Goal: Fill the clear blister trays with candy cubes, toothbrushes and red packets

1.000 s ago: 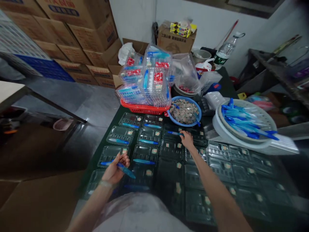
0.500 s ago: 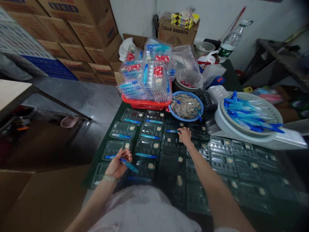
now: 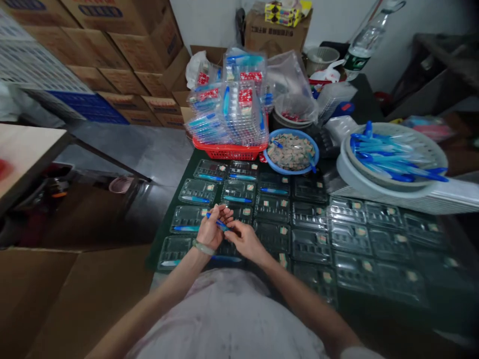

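My left hand (image 3: pixel 211 231) is closed around a blue pen (image 3: pixel 220 224), held just above the clear plastic trays (image 3: pixel 310 234) that cover the dark table. My right hand (image 3: pixel 245 240) meets it from the right, its fingers pinching at the pen's near end. Several trays at the left hold a blue pen (image 3: pixel 195 199) and a small eraser each; those at the right hold only an eraser. One pen (image 3: pixel 274 190) lies in the tray below the blue bowl.
A blue bowl of erasers (image 3: pixel 291 152), a red basket (image 3: pixel 229 149) stacked with packed trays, and a white basket of blue pens (image 3: pixel 396 159) stand at the table's far side. Cardboard boxes (image 3: pixel 112 45) are piled at the left; a water bottle (image 3: pixel 364 42) stands behind.
My right hand left a pen in the tray below the bowl and drew back to my left hand. My left hand rose slightly toward the middle with its pen.
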Demonstrator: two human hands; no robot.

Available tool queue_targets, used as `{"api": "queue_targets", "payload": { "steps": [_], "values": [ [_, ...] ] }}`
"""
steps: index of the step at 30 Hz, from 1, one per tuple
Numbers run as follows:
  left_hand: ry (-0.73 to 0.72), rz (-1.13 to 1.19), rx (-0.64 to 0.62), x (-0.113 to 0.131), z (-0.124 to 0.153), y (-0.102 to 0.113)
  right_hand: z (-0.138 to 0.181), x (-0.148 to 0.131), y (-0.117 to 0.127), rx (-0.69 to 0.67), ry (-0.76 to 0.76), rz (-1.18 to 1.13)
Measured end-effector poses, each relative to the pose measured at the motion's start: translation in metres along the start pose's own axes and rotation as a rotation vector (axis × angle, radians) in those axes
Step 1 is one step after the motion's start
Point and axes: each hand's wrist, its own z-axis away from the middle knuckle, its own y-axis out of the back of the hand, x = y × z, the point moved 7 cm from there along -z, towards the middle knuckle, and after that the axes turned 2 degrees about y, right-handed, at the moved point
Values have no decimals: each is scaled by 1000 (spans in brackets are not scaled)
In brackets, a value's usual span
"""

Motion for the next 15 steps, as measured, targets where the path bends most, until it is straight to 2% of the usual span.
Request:
{"api": "queue_targets", "payload": {
  "steps": [2,4,6,8,10,12,15],
  "values": [
    [-29,-81,-36,-11,5,-4,14,4,-6,50,-22,21],
    [15,-162,-92,-22,9,-2,23,17,6,73,-57,58],
    [81,-253,-123,-27,11,8,32,34,34,110,-90,124],
    [121,-310,-108,-23,10,26,41,52,74,188,-128,220],
    [129,-316,-61,-14,9,48,47,67,115,273,-180,421],
    [123,-302,-11,-5,7,71,50,76,146,314,-239,748],
    [109,-286,60,6,8,103,42,81,162,280,-245,1099]
  ]
}}
